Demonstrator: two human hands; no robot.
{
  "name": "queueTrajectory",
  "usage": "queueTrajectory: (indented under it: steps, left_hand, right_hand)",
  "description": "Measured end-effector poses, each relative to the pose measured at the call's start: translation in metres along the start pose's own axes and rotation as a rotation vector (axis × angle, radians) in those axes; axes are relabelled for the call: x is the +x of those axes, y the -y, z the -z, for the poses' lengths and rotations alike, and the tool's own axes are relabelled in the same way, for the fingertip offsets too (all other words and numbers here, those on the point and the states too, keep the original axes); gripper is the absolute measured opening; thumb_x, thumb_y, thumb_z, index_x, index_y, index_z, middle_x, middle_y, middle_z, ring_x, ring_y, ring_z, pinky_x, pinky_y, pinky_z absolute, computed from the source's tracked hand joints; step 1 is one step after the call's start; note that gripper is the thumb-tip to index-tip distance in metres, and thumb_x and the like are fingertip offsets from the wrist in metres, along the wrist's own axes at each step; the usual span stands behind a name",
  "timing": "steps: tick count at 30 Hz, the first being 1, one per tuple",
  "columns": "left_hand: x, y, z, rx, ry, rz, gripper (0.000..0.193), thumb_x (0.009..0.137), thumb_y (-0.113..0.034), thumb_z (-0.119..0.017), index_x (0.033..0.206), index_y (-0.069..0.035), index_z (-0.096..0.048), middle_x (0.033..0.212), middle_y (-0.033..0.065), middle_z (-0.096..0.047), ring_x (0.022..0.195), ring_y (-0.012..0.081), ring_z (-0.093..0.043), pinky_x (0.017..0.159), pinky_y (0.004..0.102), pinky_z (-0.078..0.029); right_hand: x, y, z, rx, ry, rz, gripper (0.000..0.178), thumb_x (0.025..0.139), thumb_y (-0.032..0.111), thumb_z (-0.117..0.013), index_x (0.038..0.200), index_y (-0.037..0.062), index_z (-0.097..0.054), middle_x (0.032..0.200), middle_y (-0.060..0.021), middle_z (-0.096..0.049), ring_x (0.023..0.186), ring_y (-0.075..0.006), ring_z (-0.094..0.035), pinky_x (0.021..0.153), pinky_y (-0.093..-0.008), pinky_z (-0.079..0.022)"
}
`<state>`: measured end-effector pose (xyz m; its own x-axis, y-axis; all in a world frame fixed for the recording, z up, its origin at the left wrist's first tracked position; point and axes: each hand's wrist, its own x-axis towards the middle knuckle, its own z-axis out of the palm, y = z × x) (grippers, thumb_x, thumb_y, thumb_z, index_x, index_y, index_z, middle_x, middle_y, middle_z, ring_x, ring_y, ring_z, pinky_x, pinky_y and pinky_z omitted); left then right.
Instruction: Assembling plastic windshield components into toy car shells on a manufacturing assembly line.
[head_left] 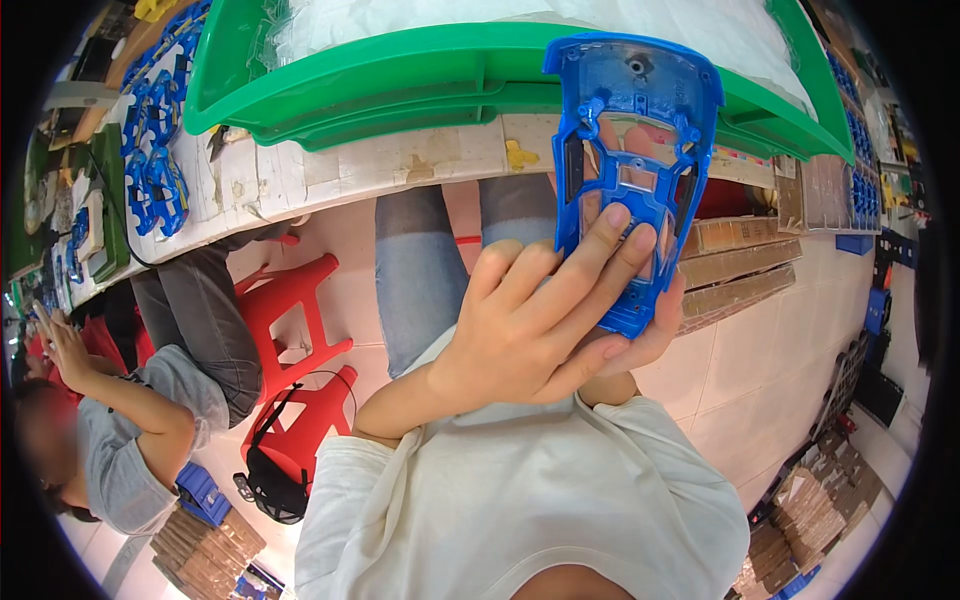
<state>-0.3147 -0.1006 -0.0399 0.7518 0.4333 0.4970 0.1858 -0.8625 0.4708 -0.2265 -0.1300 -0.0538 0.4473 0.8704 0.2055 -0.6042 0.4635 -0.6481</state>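
A blue plastic toy car body shell (635, 75) is held up in front of me, its hollow inside facing me, with clear window parts and dark side strips. My right hand (662, 325) grips it from beneath and along its lower right edge; some of its fingers show through the clear windows. My left hand (530, 330) lies over the lower part of the shell. Its index and middle fingertips press on the blue middle section, while the other fingers curl in. Whatever may be under those fingertips is hidden.
A green tray (390, 85) lined with white sheeting sits on the worn workbench (375, 160). More blue shells (155, 180) lie at the left. A co-worker (150, 430) sits at the left by red stools (300, 330). Flat cardboard boxes (740, 250) are stacked under the bench.
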Motion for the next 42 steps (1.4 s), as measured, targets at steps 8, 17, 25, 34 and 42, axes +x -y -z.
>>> queueTrajectory:
  steps: [8,17,25,34,42]
  left_hand:
    - [-0.002,-0.005,0.005,0.124,-0.051,0.056,0.063,0.076,-0.051,-0.04,0.116,-0.002,-0.051,0.118,0.0112,-0.049,0.066,0.018,-0.04,0.063,0.0277,-0.031]
    - [-0.008,0.002,-0.001,-0.015,-0.121,0.023,0.065,0.073,-0.049,-0.047,0.114,0.0,-0.051,0.119,0.015,-0.048,0.057,0.0166,-0.041,0.056,0.0261,-0.031]
    - [-0.006,-0.012,0.024,0.097,-0.029,0.098,0.061,0.072,-0.048,-0.05,0.107,0.002,-0.055,0.116,0.0166,-0.05,0.072,0.0216,-0.047,0.064,0.0291,-0.032]
    - [0.0,-0.001,0.007,-0.806,-0.592,0.312,0.068,0.075,-0.013,-0.05,0.13,0.005,-0.013,0.125,0.0211,-0.032,0.118,0.0276,-0.033,0.097,0.0384,-0.027]
    - [0.009,0.018,-0.002,-0.898,-0.683,0.316,0.051,0.081,0.004,-0.036,0.129,0.004,-0.018,0.129,0.0199,-0.032,0.118,0.0246,-0.034,0.099,0.0365,-0.027]
  right_hand:
    - [0.002,0.009,-0.004,-0.031,0.02,-0.042,0.085,0.074,0.049,-0.048,0.132,-0.003,-0.014,0.136,-0.0218,-0.019,0.126,-0.0346,-0.022,0.102,-0.044,-0.02]
    - [0.001,0.006,-0.007,-0.053,0.022,-0.071,0.083,0.076,0.048,-0.048,0.131,-0.0044,-0.015,0.135,-0.0234,-0.021,0.125,-0.0348,-0.024,0.101,-0.0438,-0.021]
    - [-0.002,-0.001,-0.003,0.004,0.091,-0.063,0.078,0.077,0.048,-0.046,0.131,-0.0014,-0.018,0.131,-0.0258,-0.026,0.121,-0.0376,-0.029,0.1,-0.0455,-0.024]
    - [-0.012,0.0,-0.027,0.063,-0.057,-0.148,0.071,0.077,0.046,-0.05,0.126,0.002,-0.022,0.131,-0.0239,-0.025,0.12,-0.0332,-0.031,0.099,-0.0437,-0.025]
    - [-0.002,0.006,-0.014,-0.608,0.033,0.033,0.052,0.083,0.032,-0.048,0.117,-0.006,-0.04,0.107,-0.0137,-0.049,0.097,-0.0209,-0.05,0.084,-0.0304,-0.039]
